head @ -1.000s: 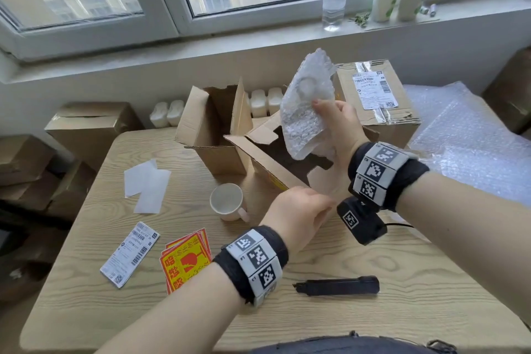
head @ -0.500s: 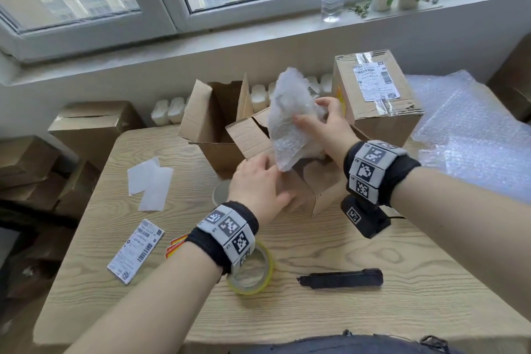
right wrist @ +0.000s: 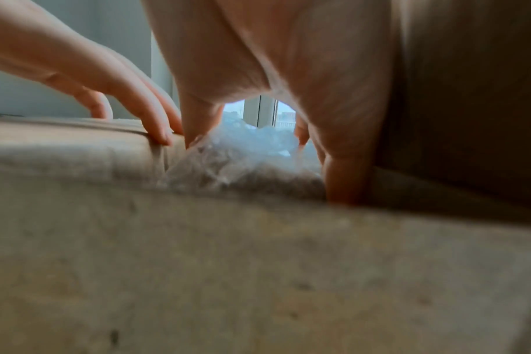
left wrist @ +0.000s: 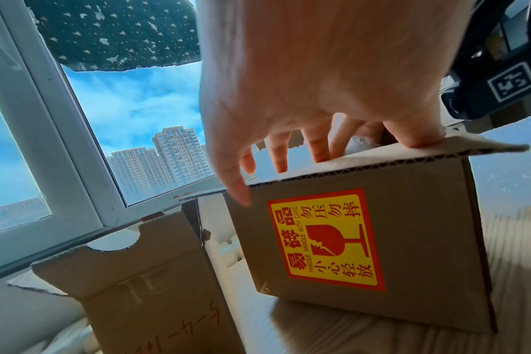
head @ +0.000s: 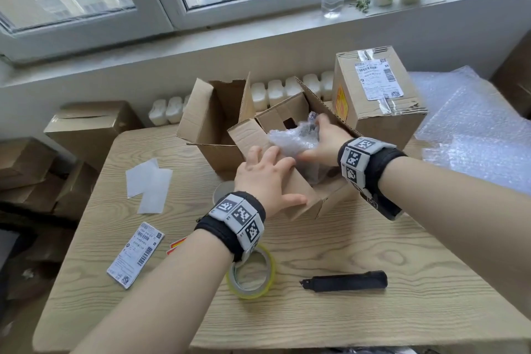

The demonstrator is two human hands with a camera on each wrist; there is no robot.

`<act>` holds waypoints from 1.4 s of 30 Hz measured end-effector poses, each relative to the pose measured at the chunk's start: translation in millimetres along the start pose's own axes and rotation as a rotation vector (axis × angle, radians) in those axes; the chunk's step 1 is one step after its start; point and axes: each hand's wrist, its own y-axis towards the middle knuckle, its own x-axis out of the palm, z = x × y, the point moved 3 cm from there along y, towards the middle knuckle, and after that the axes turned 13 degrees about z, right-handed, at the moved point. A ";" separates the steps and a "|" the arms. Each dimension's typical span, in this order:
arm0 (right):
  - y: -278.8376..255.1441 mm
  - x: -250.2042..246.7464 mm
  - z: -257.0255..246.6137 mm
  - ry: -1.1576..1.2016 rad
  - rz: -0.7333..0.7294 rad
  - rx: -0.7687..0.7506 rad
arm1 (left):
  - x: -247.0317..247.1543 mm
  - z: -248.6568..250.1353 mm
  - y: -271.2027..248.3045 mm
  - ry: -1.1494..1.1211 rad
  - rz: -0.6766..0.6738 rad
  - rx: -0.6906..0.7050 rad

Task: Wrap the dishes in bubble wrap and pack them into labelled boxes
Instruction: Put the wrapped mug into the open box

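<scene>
Head view, from the table's (head: 344,241) left edge: a shipping label (head: 135,254) lies near that edge, a tape roll (head: 253,276) sits under my left wrist, and a black utility knife (head: 344,281) lies near the front edge. My left hand (head: 265,178) rests spread-fingered on the open box's (head: 298,190) near flap. My right hand (head: 324,141) grips the bubble-wrapped dish (head: 293,139) in the box's mouth. A sealed, labelled box (head: 376,100) stands just behind.
</scene>
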 end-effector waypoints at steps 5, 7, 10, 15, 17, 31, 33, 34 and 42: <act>-1.2 19.5 2.8 -0.248 -0.078 0.062 | 2.2 7.5 0.8 -0.069 -0.055 0.002; -5.4 27.7 7.7 -0.287 -0.128 0.113 | 4.0 11.4 -0.7 -0.067 -0.067 0.007; -10.7 28.8 16.3 -0.335 -0.154 0.090 | 5.8 12.9 -3.7 -0.081 -0.070 -0.022; -24.5 15.3 20.7 -0.350 -0.217 -0.104 | 4.7 17.4 -5.1 -0.056 -0.086 -0.025; -33.8 13.6 21.8 -0.414 -0.265 -0.158 | 5.0 24.2 -6.5 -0.046 -0.081 -0.025; -86.6 -37.0 24.2 -0.395 0.100 -0.228 | 9.9 40.7 -17.6 0.049 -0.094 0.037; -103.8 -46.5 29.0 -0.373 0.185 -0.200 | 7.3 39.5 -14.0 0.171 0.003 0.148; -112.5 -49.4 31.8 -0.373 0.201 -0.179 | 7.0 40.0 -12.7 0.195 0.042 0.191; -130.8 -20.2 60.8 -0.126 0.143 0.193 | 23.5 60.3 -14.7 -0.012 0.015 0.225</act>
